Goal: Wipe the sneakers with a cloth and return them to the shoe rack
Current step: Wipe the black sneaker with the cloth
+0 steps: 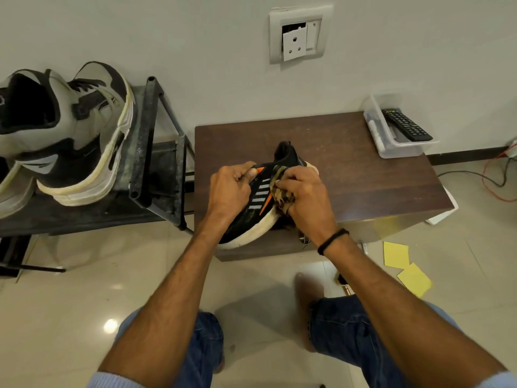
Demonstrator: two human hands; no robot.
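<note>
Forearms, 2, bare, reaching forward over knees in blue jeans. Left hand (pixel 229 189): fingers curled, gripping the upper of 1 black sneaker (pixel 251 217) with grey stripes, orange accents and a cream sole. Sneaker held tilted on its side over the near edge of a dark wooden table (pixel 363 169). Right hand (pixel 305 191): fingers bunched round a mottled brown cloth (pixel 282 197), pressing it against the sneaker's side. Shoe rack (pixel 145 152), dark metal, left of the table, carrying grey-and-black sneakers (pixel 84 130). Clear container (pixel 391 147) with remote (pixel 405 124) at the table's far right corner. Yellow sheets (pixel 402 264), 2, on the floor.
</note>
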